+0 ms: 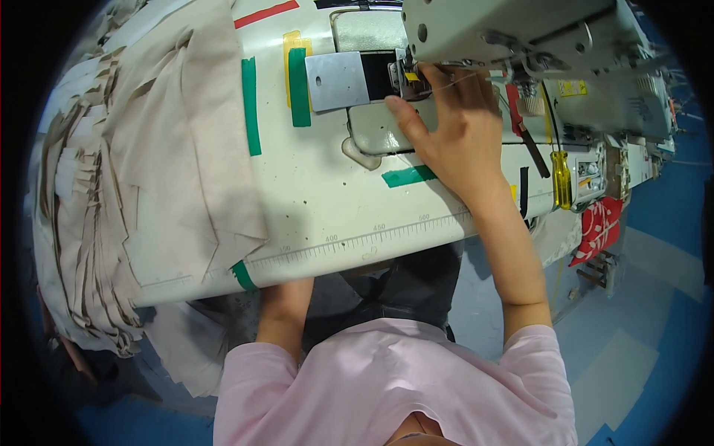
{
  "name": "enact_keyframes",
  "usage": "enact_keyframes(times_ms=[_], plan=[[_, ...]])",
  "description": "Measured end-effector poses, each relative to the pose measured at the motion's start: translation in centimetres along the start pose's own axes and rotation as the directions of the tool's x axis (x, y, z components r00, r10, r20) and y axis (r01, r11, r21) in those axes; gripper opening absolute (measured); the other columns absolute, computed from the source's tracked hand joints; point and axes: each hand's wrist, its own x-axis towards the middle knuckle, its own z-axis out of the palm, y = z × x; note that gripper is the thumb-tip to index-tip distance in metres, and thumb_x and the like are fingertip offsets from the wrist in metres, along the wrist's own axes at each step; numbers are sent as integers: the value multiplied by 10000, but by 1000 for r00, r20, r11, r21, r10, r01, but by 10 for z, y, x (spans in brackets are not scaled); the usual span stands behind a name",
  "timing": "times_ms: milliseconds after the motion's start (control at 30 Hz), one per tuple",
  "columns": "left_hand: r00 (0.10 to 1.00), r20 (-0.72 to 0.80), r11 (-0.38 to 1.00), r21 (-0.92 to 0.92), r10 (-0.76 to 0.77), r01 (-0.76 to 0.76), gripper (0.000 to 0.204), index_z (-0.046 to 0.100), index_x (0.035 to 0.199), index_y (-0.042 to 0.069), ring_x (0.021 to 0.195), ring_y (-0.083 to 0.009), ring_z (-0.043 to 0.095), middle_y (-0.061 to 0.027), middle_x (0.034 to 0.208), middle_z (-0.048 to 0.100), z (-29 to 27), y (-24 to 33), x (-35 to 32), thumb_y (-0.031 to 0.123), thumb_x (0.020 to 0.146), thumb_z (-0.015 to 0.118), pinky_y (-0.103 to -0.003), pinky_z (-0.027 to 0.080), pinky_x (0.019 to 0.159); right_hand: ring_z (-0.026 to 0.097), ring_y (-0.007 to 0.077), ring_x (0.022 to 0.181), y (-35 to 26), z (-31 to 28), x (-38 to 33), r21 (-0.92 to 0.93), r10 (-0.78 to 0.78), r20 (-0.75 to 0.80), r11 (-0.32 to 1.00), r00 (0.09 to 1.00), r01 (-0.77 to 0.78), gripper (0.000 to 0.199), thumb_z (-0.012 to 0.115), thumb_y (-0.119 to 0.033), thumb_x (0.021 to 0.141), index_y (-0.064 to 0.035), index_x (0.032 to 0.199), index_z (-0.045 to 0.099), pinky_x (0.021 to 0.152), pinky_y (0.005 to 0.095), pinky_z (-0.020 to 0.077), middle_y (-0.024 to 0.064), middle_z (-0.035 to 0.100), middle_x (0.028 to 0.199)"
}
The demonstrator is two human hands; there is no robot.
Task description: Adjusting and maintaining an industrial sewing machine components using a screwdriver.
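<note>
Hands parted at a pale sewing-machine table (297,186), you keep your left one out of sight beneath the front edge, so its grip cannot be told, while your right hand (465,137) is half open at the needle area. From ten to nine o'clock, beige fabric (190,134) hangs in layered folds over the table's left end. Your left forearm (286,297) disappears under the edge near half past seven. Strips of green tape (251,108) mark the surface beside the fabric, and a grey metal plate (338,83) lies just before twelve. Between twelve and one sits the presser-foot assembly (405,78), your thumb and bent forefinger spread around it, closed on nothing that shows; the other fingertips are partly hidden. Above, toward one o'clock, looms the white machine head (513,33). A yellow-handled screwdriver (561,178) lies between two and three, and a red cloth with a white pattern (597,230) hangs at three, beyond your right forearm (513,253).
</note>
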Motion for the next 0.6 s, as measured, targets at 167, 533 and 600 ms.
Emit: enact_keyframes(times_ms=[167,533,600], plan=[[998,-40,980,195,48,-40,309,661,1233,-2,1071,-366,681,-135,1168,715,-30,3,-22,204,1017,584,-460,531,945,695,288,847,-5,7,6,26,54,-58,998,997,-52,375,827,-266,810,-26,1081,733,731,372,582,96,719,902],[940,-84,938,140,331,-318,145,742,1026,75,960,-310,598,-97,1012,668,-210,123,167,73,919,643,-397,498,863,699,272,889,8,6,-1,-7,-32,-12,999,999,32,415,787,-301,869,10,1119,673,686,373,589,106,705,849],[908,-100,901,208,406,-380,219,769,1070,117,1076,-313,550,-65,1084,670,-191,94,214,77,905,631,-400,466,924,698,277,876,5,7,-1,14,-38,-49,999,998,39,442,794,-321,866,10,1128,662,683,374,585,108,700,852]])
